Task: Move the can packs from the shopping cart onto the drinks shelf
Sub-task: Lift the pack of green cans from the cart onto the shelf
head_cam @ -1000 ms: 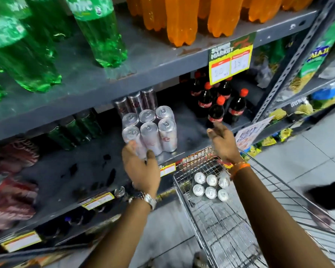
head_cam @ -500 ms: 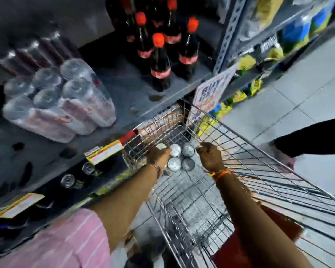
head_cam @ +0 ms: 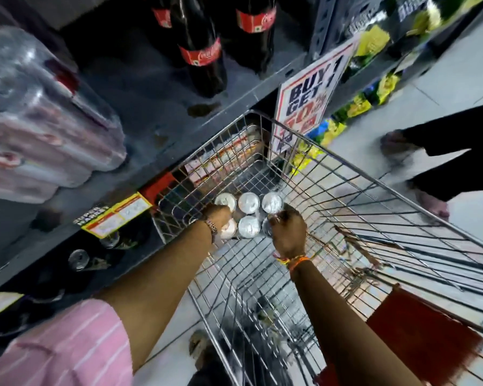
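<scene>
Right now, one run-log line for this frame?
phase: pickup | left hand: on can pack | right hand: on pack | pack: in cart, not lifted | shelf: one pack placed

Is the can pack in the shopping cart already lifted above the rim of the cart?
No, the can pack sits low inside the shopping cart, with both hands at its sides.

Your cart (head_cam: 329, 174): bright wire metal | can pack (head_cam: 248, 203): shiny metal tops | shelf (head_cam: 156, 107): dull grey painted metal
</scene>
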